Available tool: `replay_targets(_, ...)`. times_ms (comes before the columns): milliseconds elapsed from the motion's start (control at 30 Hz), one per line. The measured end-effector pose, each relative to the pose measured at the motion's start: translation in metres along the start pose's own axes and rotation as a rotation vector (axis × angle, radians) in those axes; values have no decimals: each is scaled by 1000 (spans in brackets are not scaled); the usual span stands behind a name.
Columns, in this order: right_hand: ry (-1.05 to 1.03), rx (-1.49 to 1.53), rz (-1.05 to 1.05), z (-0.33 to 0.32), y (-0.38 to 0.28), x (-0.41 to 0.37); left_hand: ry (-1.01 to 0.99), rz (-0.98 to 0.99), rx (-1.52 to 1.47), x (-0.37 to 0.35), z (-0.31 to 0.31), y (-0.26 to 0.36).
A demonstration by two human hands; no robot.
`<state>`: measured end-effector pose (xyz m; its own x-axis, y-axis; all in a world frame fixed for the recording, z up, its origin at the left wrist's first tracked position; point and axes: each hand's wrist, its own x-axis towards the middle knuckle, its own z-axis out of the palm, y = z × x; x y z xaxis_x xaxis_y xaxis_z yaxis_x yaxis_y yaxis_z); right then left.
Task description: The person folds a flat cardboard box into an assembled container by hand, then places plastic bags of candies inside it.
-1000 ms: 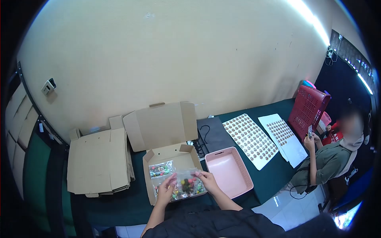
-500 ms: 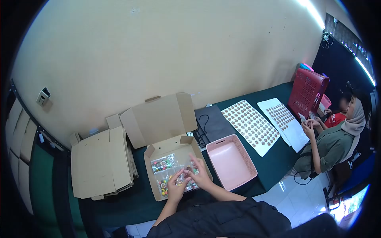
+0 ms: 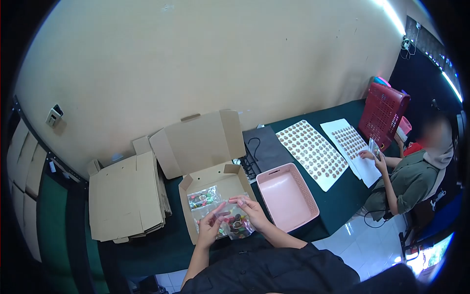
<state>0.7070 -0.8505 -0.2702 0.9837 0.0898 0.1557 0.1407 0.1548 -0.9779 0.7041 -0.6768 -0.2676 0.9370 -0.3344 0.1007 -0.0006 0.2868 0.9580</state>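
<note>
A clear plastic bag of colourful round sweets (image 3: pixel 240 226) hangs between my hands, above the front right of an open cardboard box (image 3: pixel 223 177). My left hand (image 3: pixel 209 229) is closed on the bag's left upper edge. With fingers bent over its top, my right hand (image 3: pixel 253 213) grips the other side. Inside the box, another bag of sweets (image 3: pixel 201 198) lies at the back left. More bags beneath my hands are partly hidden.
Flat cardboard boxes (image 3: pixel 125 198) are stacked at left. To the right sit a pink basket (image 3: pixel 286 198), a sticker sheet (image 3: pixel 313 154) and further printed sheets (image 3: pixel 348 142). A red crate (image 3: pixel 384 110) stands farther back. A co-worker (image 3: pixel 416 176) handles a small bag there.
The bag of sweets now shows spread between my hands, where before my fingers were together over the box. The co-worker's one hand has moved out toward the printed sheets.
</note>
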Motion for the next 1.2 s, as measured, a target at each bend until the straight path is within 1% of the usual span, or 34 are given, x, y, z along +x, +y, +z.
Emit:
replay_targets(33,16,191,91,2,-3,0,-24,6,-88,2,1,-5)
replay_targets(67,33,383,189,5,-6,-1,-21,10,-93,2,3,-7)
replay_targets(100,0,539,189,8,-13,1,-29,-57,-22,0,5,-8)
replay_targets(133,-4,537,195,7,-15,3,-36,-124,49,-2,7,-10)
replay_targets(167,-18,451,172,6,-18,6,-40,-124,-38,-2,11,-12)
replay_targets(200,-30,367,146,6,-19,7,-37,-121,-36,-2,12,-15)
replay_targets(233,-34,368,145,7,-21,7,6,-141,-32,-4,13,-17)
replay_targets(267,-46,221,105,8,-23,7,51,-161,-30,-4,12,-21)
replay_targets(300,-56,73,65,9,-24,6,71,-71,-26,-2,12,-27)
replay_targets(333,-60,71,66,8,-19,3,75,-69,-28,-2,9,-31)
replay_targets(400,-232,-5,291,7,-3,-6,128,-53,-157,-1,5,-33)
replay_targets(433,-235,8,273,8,1,-8,130,-46,-74,-2,7,-25)
replay_targets(467,-237,8,277,7,4,-7,133,-49,-75,-2,5,-28)
replay_targets(533,-204,71,342,6,6,-6,188,-179,-57,-4,0,-33)
replay_targets(600,-171,105,367,5,12,-6,204,-213,-95,-5,4,-36)
replay_targets(667,-100,166,406,3,15,-4,117,-17,-49,-2,11,-42)
replay_targets(700,-104,139,432,1,12,-3,79,-57,-54,-2,8,-41)
replay_targets(733,-104,137,426,2,10,-1,76,-51,-53,-1,7,-40)
replay_targets(800,28,136,235,8,7,1,-19,-112,153,-7,8,-30)
replay_targets(833,102,116,236,2,12,3,-71,-214,72,-10,19,-13)
replay_targets(867,105,119,242,-4,16,4,-71,-220,72,-12,18,-16)
replay_targets(933,218,155,227,-12,16,6,-182,-203,200,-11,14,-31)
replay_targets(1000,231,136,229,-12,14,5,-217,-174,218,-9,7,-34)
replay_targets(1067,155,200,277,-13,12,1,-133,-72,403,-7,11,-22)
replay_targets(1100,153,198,279,-13,14,0,-131,-73,401,-5,11,-24)
replay_targets(1167,-77,-47,233,-12,21,-3,114,-79,30,-2,9,-29)
replay_targets(1200,-78,-44,235,-8,17,-4,115,-82,32,-3,6,-30)
